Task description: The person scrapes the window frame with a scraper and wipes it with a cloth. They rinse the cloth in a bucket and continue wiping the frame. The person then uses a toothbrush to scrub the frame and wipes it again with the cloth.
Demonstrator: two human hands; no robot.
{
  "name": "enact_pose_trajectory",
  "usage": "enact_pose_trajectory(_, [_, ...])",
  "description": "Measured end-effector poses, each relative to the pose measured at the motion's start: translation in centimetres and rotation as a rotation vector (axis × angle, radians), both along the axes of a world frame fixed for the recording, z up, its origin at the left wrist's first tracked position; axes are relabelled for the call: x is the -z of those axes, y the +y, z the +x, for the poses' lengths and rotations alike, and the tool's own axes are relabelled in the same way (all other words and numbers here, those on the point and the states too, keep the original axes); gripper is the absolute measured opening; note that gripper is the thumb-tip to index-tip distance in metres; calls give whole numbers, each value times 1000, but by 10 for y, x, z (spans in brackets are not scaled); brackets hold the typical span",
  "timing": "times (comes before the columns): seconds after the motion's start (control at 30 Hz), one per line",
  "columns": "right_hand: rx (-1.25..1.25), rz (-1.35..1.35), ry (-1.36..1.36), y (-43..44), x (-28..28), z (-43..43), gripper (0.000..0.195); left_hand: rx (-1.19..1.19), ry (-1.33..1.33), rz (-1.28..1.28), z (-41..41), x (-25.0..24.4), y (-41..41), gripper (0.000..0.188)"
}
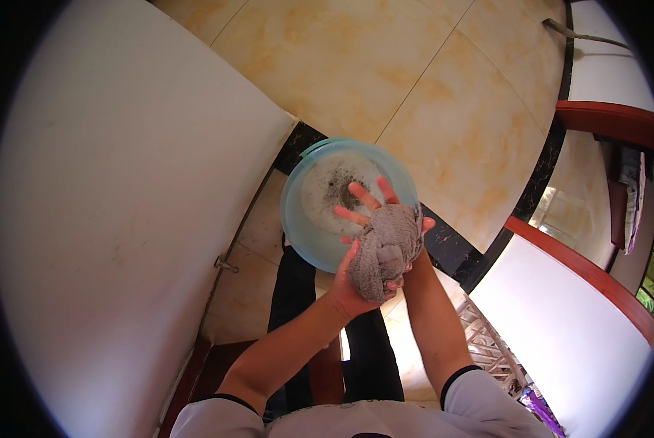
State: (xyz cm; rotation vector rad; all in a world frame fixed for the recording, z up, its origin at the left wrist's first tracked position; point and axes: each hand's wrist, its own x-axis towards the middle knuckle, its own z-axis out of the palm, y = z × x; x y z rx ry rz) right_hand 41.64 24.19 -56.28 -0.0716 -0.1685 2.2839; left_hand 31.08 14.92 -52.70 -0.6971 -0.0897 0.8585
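Observation:
A wet grey-brown textured cloth (395, 232), perhaps a small towel, is bunched between my hands over the near right rim of a light-blue plastic basin (297, 227). My left hand (354, 284) grips the lower part of the cloth, its thumb on the left side and its fingertips showing at the right. The cloth lies across the palm of my right hand (368, 202), whose fingers spread out beyond it over the basin. My right thumb sticks out at the cloth's right edge. Cloudy water with foam (327, 191) and dark bubbles is in the basin.
A white wall (130, 180) rises close on the left, with a small metal fitting (227, 265) low down. Marbled tiles (392, 71) cover the floor, crossed by a black strip (453, 246). A white half wall with a red-brown ledge (584, 276) stands at the right.

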Motion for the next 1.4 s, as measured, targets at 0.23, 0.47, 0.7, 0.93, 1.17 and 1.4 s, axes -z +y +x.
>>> enact_pose_trajectory(0.23, [-5, -35, 77, 1, -40, 1, 27, 47, 438, 196, -14, -53, 4, 82])
enact_pose_trajectory(0.47, [-243, -88, -537, 13, -80, 10, 14, 636, 991, 427, -35, -67, 17, 66])
enact_pose_trajectory(0.7, [-342, 127, -1184, 10, -37, 1, 21, 590, 1497, 303, -15, -26, 10, 62])
enact_pose_trajectory(0.93, [-47, 490, -1777, -15, 44, -35, 30, 591, 2239, 297, 1, 75, -5, 63])
enact_pose_trajectory(1.17, [127, 202, -1798, 3, 138, -50, 37, 400, 1668, -64, -53, 86, -2, 60])
enact_pose_trajectory(1.4, [-489, 333, -2393, -3, 348, 28, 55, 55, 1628, -206, -57, 76, -33, 62])
